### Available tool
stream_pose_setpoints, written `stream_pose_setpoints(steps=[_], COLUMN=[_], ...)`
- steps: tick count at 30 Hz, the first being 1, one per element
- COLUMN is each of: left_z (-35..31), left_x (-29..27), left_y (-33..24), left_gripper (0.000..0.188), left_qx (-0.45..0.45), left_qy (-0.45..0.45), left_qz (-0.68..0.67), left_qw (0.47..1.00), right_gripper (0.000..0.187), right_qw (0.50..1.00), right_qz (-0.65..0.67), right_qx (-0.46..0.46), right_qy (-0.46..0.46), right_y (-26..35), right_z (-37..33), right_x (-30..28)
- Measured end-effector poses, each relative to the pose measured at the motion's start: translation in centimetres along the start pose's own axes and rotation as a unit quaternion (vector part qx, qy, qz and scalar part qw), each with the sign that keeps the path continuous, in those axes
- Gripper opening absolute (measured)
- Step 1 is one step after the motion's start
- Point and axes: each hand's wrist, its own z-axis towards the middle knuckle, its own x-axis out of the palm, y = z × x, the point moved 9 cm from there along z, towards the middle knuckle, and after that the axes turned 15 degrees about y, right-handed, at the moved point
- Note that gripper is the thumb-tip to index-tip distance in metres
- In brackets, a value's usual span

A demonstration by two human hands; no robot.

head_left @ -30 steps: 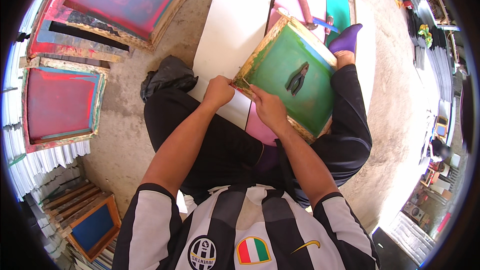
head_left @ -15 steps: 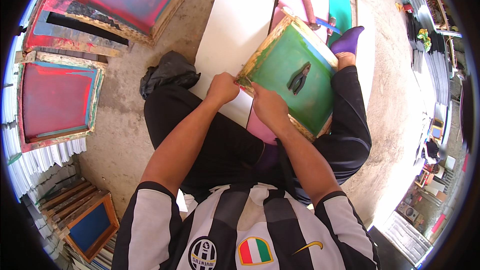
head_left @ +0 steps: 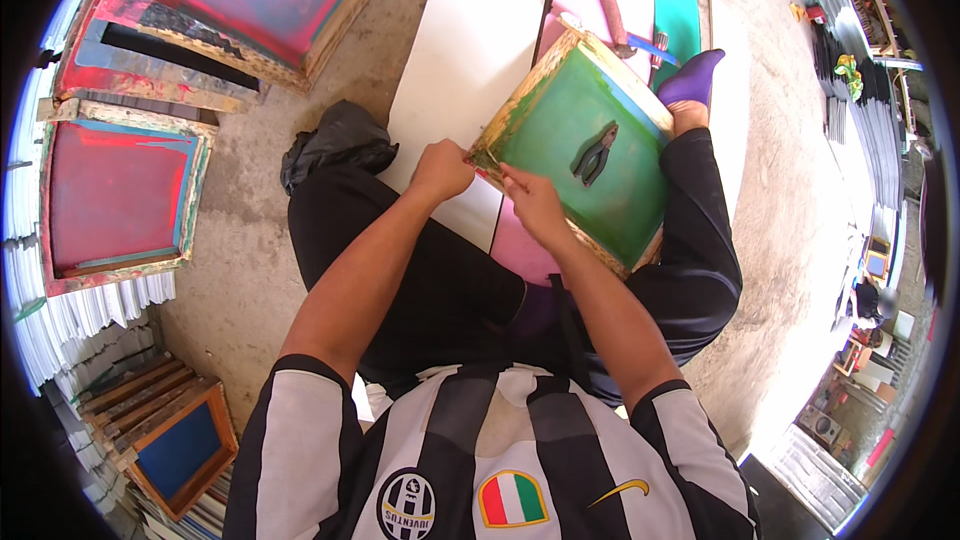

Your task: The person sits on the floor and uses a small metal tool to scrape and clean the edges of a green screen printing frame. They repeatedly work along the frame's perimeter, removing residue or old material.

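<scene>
A wooden screen-printing frame with green mesh lies tilted across my lap and the board. Pliers with dark handles rest on the mesh. My left hand is closed at the frame's left corner, fingers tucked against its outer side. Just right of that corner, my right hand makes a pinch over the near edge; whatever sits between its fingertips is too small to make out. Beyond the frame lie a hammer and a blue-handled tool.
Under the frame is a long white board, with a teal sheet at its far end. A black plastic bag sits by my left knee. More printing frames stand at left, above stacked white sheets.
My right hand has shifted slightly left and up along the frame's near edge, and its fingers have drawn together. The left hand stays at the corner.
</scene>
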Motion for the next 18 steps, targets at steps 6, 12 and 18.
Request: stream_pose_setpoints(steps=[6, 12, 18], left_z=[-0.7, -0.7, -0.6], left_x=[-0.4, -0.4, -0.4], left_y=[0.2, 0.1, 0.0], left_gripper=[0.035, 0.038, 0.039], left_qx=[0.013, 0.0, -0.002], left_qy=[-0.008, -0.009, -0.008], left_qz=[-0.02, -0.04, -0.016], left_qw=[1.0, 0.999, 1.0], right_gripper=[0.039, 0.038, 0.036], right_qw=[0.94, 0.993, 0.993], right_qz=[0.287, 0.114, -0.091], right_qx=[0.174, 0.026, -0.03], right_qy=[0.052, -0.028, -0.067], right_y=[-3.6, -3.3, -0.1], right_z=[-1.0, -0.9, -2.4], right_x=[1.7, 0.4, -1.1])
